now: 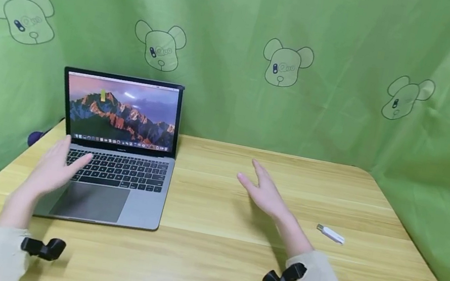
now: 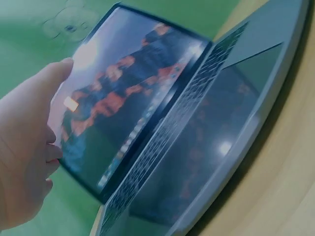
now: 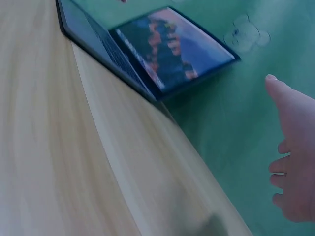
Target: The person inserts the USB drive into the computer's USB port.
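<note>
A grey laptop [image 1: 144, 206] stands unfolded on the left of the wooden table, its screen [image 1: 121, 112] lit with a mountain picture. In the head view my left hand [image 1: 50, 170] is over the laptop's left side, thumb apart from the other fingers, holding nothing. The left wrist view shows that hand [image 2: 24, 147] in front of the screen's edge. My right hand [image 1: 263, 192] hovers above the middle of the table with fingers extended and nothing in it. To its right lies a white USB stick [image 1: 331, 234] with a metal plug. The right wrist view shows the same hand [image 3: 298, 157].
Green curtain [image 1: 230, 61] printed with bear heads hangs behind and beside the table [image 1: 202, 267]. Each sleeve carries a black wrist mount, left [image 1: 43, 247] and right [image 1: 284, 277]. Something round and purple [image 1: 33, 138] shows past the table's left edge.
</note>
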`<state>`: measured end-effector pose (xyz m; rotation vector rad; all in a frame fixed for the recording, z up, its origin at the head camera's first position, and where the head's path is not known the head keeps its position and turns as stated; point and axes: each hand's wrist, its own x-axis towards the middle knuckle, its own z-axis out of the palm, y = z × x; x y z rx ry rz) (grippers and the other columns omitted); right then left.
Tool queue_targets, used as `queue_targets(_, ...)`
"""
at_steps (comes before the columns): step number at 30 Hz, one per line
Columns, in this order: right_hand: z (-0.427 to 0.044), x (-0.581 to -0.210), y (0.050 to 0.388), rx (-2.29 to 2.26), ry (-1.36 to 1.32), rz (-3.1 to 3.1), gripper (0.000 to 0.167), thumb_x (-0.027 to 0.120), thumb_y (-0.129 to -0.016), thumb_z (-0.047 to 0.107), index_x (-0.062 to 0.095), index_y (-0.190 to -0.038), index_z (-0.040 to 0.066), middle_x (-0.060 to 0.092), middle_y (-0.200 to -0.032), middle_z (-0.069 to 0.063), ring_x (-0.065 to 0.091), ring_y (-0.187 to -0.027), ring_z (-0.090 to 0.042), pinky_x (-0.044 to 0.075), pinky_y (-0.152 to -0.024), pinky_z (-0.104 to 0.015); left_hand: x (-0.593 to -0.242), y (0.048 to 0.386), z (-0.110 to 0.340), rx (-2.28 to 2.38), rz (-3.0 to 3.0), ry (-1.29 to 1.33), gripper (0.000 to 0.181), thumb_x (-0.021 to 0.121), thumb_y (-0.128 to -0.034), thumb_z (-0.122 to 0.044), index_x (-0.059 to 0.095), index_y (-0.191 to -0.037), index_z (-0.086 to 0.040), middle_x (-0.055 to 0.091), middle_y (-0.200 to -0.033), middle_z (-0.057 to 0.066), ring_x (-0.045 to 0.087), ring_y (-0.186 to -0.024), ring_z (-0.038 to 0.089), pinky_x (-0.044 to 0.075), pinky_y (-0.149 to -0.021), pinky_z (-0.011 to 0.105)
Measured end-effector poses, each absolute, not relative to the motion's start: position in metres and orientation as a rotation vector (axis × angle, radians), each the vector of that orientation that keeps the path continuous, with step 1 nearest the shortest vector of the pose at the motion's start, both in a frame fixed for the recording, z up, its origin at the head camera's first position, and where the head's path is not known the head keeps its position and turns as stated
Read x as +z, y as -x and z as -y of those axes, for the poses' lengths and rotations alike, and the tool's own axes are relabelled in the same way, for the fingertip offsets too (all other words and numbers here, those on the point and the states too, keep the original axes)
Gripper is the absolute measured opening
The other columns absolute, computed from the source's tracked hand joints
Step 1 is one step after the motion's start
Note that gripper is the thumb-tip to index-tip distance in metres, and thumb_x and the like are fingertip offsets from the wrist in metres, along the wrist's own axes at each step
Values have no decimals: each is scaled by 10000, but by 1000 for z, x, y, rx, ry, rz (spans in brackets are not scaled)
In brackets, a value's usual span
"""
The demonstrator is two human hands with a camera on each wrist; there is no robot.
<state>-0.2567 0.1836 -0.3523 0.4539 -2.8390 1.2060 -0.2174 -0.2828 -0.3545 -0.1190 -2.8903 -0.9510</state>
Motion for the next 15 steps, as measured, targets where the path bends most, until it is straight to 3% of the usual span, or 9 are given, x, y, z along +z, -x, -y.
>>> queue_targets(5,-156,-351,251,1338,-491,2819,792,506,-929,444,132,-1472,7,193,-1509,-177,177,-1374,-346,136,-1108,-487,-353,208,304,-1170,2832,23,866,320,-969,-497,-144,-1400,93,-123,-1427,377,-59,-1305,536,35,-1021,668)
queue_targets(15,-104,-362,238,1464,-640,2845,821,588,-885,432,166,-1479,53,251,-1501,-120,245,-1359,-310,195,-1096,-466,-357,196,341,-1139,2778,-170,713,194,-992,-478,117,-1429,81,146,-1406,388,141,-1248,596,150,-982,681)
